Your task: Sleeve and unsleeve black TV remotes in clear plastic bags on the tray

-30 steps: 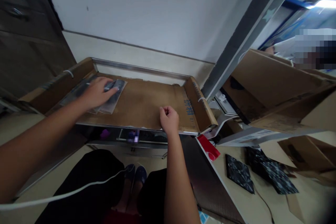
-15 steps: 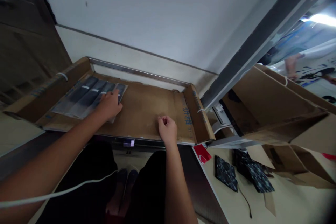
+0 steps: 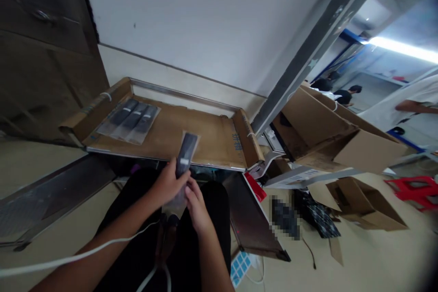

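A dark, flat, elongated item with a white band in a clear plastic bag (image 3: 188,146) is tilted up over the front edge of the cardboard-lined tray (image 3: 208,141). My left hand (image 3: 171,180) is closed around its middle. Close beside it, my right hand (image 3: 195,198) has its fingers curled at the lower part of the bag, partly hidden by the left hand. Several similar dark bagged items (image 3: 132,121) lie side by side at the tray's left end. What exactly the dark item is cannot be made out.
Cardboard walls (image 3: 248,139) with white ties edge the tray's ends, and a white panel (image 3: 191,23) rises behind. A white cable (image 3: 102,245) crosses my left forearm. Right are a large cardboard box (image 3: 318,123), black patterned bags (image 3: 318,214), a red stool (image 3: 415,191) and other people.
My left hand has lifted one bagged item off the row and brought it right and toward me. My right hand has moved left from the tray to meet it. The view has shifted.
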Available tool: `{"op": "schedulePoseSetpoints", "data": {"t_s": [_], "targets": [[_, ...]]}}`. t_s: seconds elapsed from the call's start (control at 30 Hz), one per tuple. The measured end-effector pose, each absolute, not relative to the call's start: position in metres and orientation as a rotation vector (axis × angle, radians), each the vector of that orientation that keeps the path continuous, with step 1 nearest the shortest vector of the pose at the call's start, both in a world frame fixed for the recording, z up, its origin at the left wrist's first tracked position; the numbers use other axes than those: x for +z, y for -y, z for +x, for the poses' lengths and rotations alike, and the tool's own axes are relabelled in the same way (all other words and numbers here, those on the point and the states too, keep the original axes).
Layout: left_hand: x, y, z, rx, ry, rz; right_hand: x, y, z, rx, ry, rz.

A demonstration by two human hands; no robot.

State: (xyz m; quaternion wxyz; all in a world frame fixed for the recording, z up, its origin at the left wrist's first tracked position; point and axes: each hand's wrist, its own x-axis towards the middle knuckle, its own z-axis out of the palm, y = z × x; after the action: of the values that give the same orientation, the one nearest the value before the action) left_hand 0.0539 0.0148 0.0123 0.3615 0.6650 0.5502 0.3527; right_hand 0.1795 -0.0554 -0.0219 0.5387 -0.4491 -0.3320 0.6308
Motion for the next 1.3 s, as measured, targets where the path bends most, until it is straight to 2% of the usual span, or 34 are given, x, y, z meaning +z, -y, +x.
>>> {"op": "schedulePoseSetpoints", "data": {"t_s": [0.1,0.2,0.37,0.53,0.67,1.1,1.3], "targets": [[-0.026,0.041,0.069,0.985,-1.207,1.445,-0.04,0.091,0.191,1.683,0.578,-0.986],[-0.062,0.075,0.08,0.87,-1.15,1.345,-0.061,0.106,0.205,1.863,0.471,-1.064],[-0.09,0.08,0.091,0.828,-1.111,1.343,-0.087,0.093,0.209,1.72,0.398,-1.238],[-0.098,0.041,0.094,0.888,-1.105,1.246,-0.09,0.074,0.22,1.644,0.458,-1.218],[-0.102,0.022,0.091,0.732,-1.067,0.956,-0.087,0.078,0.227,1.88,0.55,-1.307],[-0.085,0.023,0.033,0.878,-1.312,0.923,-0.07,0.097,0.192,2.252,0.723,-1.219],[-0.089,0.028,0.026,0.802,-1.157,0.732,-0.074,0.095,0.185,2.252,0.734,-1.18]]}}
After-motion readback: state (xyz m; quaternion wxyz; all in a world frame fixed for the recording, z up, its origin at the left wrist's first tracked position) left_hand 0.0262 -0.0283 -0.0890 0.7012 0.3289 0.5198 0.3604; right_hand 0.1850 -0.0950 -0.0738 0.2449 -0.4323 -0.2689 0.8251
